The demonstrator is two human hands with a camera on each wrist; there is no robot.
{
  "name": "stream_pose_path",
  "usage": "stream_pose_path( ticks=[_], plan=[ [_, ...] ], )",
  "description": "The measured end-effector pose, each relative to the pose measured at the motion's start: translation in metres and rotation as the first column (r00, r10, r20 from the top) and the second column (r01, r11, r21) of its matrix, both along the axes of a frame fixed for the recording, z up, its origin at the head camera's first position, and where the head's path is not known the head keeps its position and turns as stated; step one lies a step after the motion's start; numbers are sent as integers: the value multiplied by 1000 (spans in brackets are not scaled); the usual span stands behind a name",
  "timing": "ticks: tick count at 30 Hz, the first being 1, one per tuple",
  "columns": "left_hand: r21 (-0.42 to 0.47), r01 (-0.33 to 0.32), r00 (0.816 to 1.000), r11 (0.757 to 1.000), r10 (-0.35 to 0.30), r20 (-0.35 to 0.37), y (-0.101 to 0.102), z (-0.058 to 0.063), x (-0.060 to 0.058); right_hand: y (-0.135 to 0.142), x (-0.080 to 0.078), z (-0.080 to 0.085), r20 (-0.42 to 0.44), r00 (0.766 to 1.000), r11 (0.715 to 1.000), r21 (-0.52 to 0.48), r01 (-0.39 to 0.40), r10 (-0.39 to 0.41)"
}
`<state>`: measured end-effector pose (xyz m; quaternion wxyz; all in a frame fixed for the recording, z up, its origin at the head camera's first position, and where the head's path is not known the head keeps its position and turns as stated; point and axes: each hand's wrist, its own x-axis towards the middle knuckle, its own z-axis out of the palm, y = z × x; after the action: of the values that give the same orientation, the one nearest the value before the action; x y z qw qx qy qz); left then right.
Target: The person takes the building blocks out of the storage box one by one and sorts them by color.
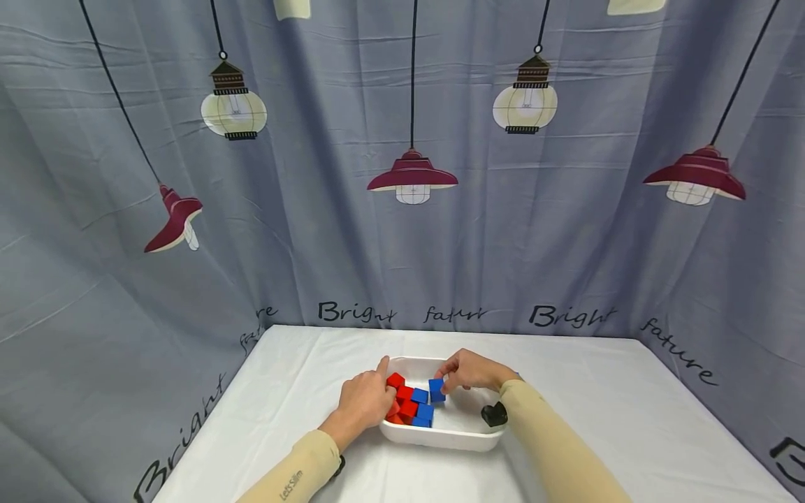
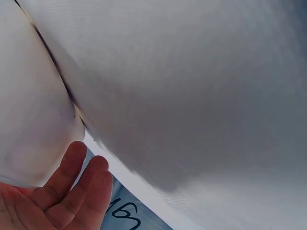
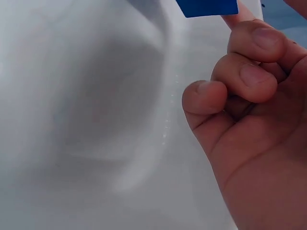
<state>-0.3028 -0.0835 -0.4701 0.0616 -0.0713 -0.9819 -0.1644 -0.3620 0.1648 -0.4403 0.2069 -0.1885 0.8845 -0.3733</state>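
A white rectangular plastic container sits on the table, with several red cubes grouped at its left end. Beside them lie several blue cubes. My left hand grips the container's left side, thumb over the rim by the red cubes; in the left wrist view the fingers lie along the outer wall. Between thumb and forefinger my right hand pinches another blue cube, just behind the other blue ones. The right wrist view shows only that cube's lower part, with the other fingers curled below.
White cloth covers the table. A grey-blue curtain printed with lamps and lettering hangs behind and along both sides. A black wrist device on the right arm overlaps the container's right end in the head view.
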Motion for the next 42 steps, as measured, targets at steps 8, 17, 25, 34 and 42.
stream_pose_path(
  ticks=[8, 17, 25, 34, 42],
  plan=[
    [3, 13, 1000, 1000, -13, -15, -2, 1, 0, 4, 1, 17, -27, 1000, 1000, 14, -1, 1],
    [8, 7, 1000, 1000, -7, -15, -1, 0, 1, 12, 2, 29, -50, 999, 1000, 8, -20, 20],
    [7, 2, 1000, 1000, -2, -6, -2, -2, 0, 26, 2, 38, -74, 997, 1000, 12, 1, 0],
    [19, 0, 1000, 1000, 0, -7, -2, -1, -1, 47, 3, 50, -107, 994, 999, 27, 36, -32],
    [19, -5, 1000, 1000, 5, 1, -1, 0, 0, 65, 2, 57, -112, 992, 999, -5, 48, -48]
  ],
)
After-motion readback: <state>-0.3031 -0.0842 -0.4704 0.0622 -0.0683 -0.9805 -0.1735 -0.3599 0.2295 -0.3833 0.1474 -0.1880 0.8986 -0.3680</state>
